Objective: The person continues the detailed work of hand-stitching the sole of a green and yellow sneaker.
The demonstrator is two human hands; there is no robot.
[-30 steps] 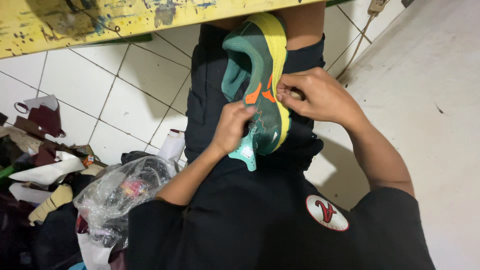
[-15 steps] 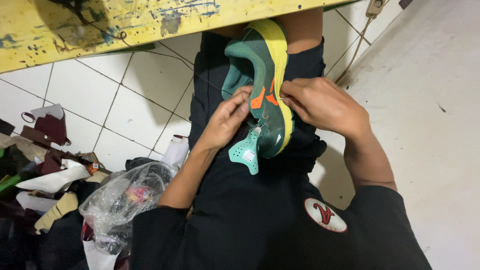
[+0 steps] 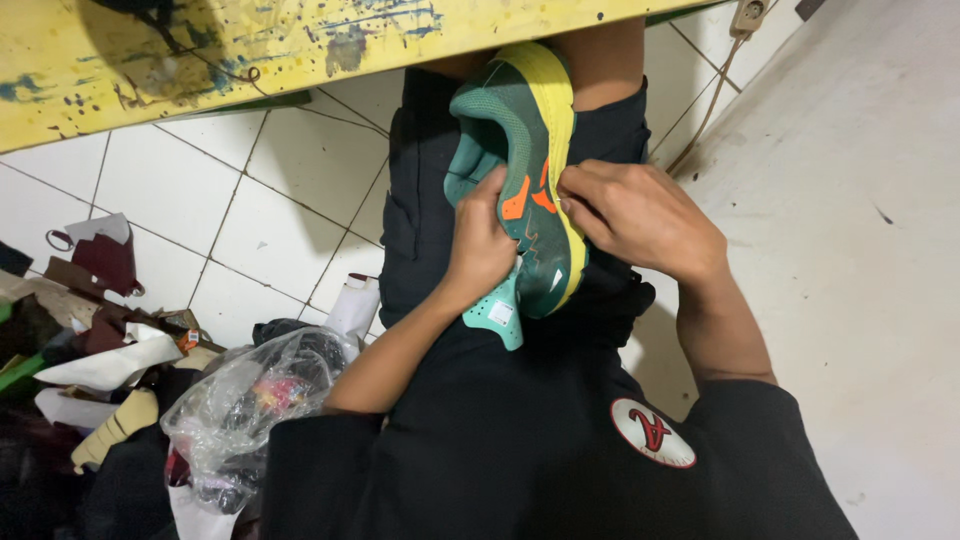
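With the left hand point(image 3: 483, 250) gripping the green shoe point(image 3: 520, 170) and the right hand point(image 3: 640, 215) pinching its yellow sole edge point(image 3: 558, 110), the lap-balanced shoe could slip floorward if either grip loosens.

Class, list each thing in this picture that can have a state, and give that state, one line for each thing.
green sports shoe: lying on the lap, side up, gripped by both hands
teal insole: partly pulled out at the heel
left hand: closed on the shoe's collar
right hand: pinching the shoe's upper at the yellow sole edge
clear plastic bag: crumpled, filled, on the floor
yellow workbench: paint-stained
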